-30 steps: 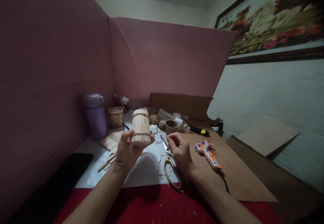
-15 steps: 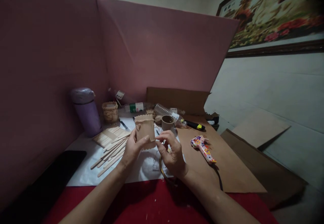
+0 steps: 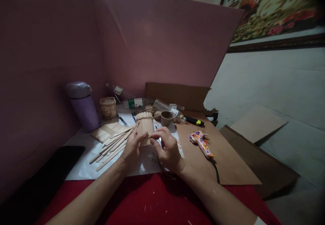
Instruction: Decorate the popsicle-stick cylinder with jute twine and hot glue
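A small holder made of wooden craft sticks (image 3: 145,123), with twine round its upper part, is held in front of me. My left hand (image 3: 134,147) is wrapped round its lower left side, the thumb on its front. Fingers of my right hand (image 3: 167,147) are pinched together at its lower right; whatever is between the fingertips is too small to make out. Loose craft sticks (image 3: 114,147) lie fanned out left of my left hand, beside a banded bundle of sticks (image 3: 105,132). Behind my right hand stands a brown cup (image 3: 167,119).
A patterned glue gun (image 3: 202,144) lies on cardboard (image 3: 228,164) at the right, near a black-yellow cutter (image 3: 194,121). Clear plastic bottles (image 3: 135,103) and twine lie at the back. At the left stand a purple tumbler (image 3: 85,111) and a twine-wrapped holder (image 3: 108,108).
The holder has been turned, and its stick-covered side now shows where a plainer brown side was. Both hands have shifted slightly around it. The camera view has moved a little.
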Demonstrator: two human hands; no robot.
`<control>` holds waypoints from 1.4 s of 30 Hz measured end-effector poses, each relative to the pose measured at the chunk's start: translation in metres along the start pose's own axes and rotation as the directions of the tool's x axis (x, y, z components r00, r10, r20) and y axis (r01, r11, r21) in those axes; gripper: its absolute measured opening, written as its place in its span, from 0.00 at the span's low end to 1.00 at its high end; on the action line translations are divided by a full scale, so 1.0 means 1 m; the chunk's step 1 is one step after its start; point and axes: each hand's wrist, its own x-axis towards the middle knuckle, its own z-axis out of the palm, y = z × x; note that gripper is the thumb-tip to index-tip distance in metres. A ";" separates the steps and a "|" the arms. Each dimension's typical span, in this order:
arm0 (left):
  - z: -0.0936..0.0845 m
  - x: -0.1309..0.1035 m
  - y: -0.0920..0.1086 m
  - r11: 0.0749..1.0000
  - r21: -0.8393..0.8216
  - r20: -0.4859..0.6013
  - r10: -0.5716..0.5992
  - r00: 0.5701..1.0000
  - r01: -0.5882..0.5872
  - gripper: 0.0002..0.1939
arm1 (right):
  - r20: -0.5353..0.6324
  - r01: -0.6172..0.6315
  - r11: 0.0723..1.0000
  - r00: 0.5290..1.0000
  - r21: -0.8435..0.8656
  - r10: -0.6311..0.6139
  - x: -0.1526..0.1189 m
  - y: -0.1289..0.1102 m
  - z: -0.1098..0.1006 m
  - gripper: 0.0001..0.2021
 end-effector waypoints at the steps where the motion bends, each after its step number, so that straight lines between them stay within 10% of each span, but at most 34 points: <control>1: 0.000 0.000 -0.001 1.000 0.008 -0.003 -0.001 1.000 0.001 0.20 | -0.001 0.009 1.000 1.000 0.002 -0.009 0.000 0.000 0.000 0.04; 42: 0.003 0.000 -0.002 1.000 -0.010 0.037 -0.020 0.999 0.021 0.20 | 0.054 -0.146 0.985 0.989 0.093 0.141 0.009 0.006 -0.008 0.07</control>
